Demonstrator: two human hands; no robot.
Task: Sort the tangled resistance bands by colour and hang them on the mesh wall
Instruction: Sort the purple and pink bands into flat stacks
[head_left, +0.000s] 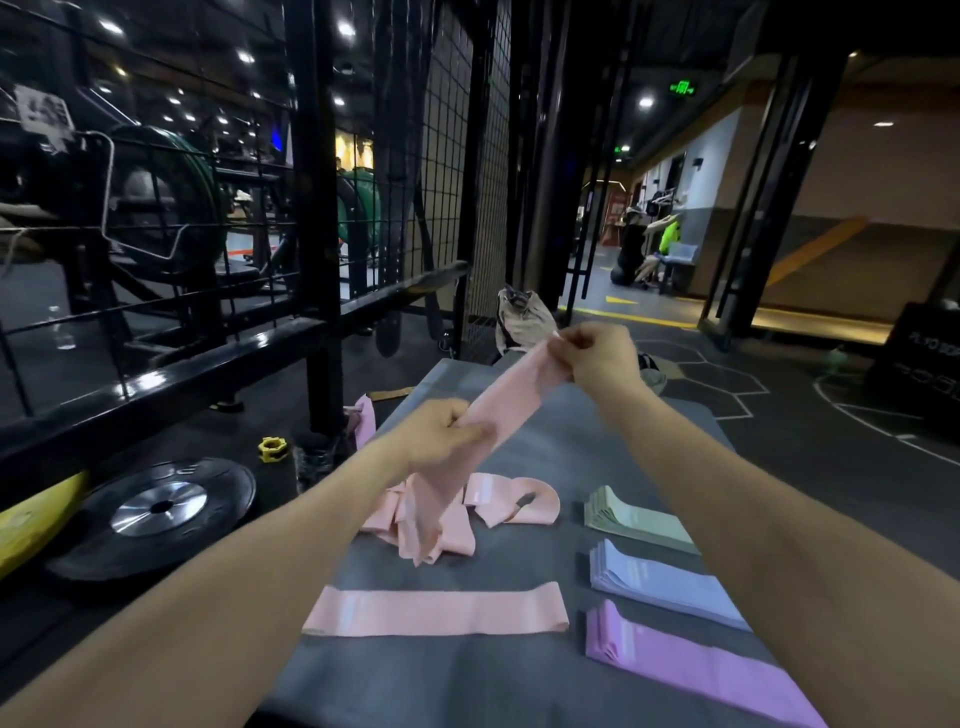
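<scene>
I see my left hand (441, 434) with fingers curled around the middle of a pink resistance band (511, 397), and my right hand (597, 356) pinching its upper end between thumb and fingertips. The band stretches taut between the two grips; its tail hangs below the left fingers into a tangled pink pile (467, 512) on the grey mat (597, 452). Nearer me than those fingers lies a flattened pink band (436, 613). Below the right fingers sit green (634, 522), blue (660, 579) and purple stacks (685, 657). The mesh wall (447, 156) stands beyond both hands.
</scene>
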